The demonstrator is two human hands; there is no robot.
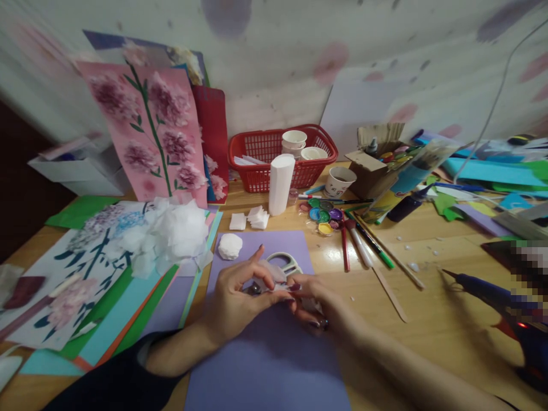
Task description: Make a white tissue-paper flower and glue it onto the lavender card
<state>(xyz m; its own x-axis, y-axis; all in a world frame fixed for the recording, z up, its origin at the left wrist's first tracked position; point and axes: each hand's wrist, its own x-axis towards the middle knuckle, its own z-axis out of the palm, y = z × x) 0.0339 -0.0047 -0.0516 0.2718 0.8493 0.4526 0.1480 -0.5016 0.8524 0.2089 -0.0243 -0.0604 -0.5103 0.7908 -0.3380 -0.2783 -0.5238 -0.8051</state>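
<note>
Above the purple sheet (269, 354), both hands meet over a small piece of thin white tissue (274, 273). My left hand (242, 291) pinches the tissue between thumb and fingers. From the right, my right hand (321, 302) has its fingers closed on the tissue's other side; its lower fingers are curled. Scissors (285, 261) with pale handles lie just behind the hands, their blades hidden. A round white wad (230, 246) sits on the sheet's back left part. Behind the sheet are small stacks of white squares (258, 217) and an upright white roll (281, 185).
A red basket (257, 148) with paper cups stands at the back. Paints (324, 216), brushes and pens (377, 245) lie right of the sheet. A glue gun (492, 291) is at far right. Crumpled white tissue (180, 228) and coloured papers cover the left, before pink flower artwork (148, 131).
</note>
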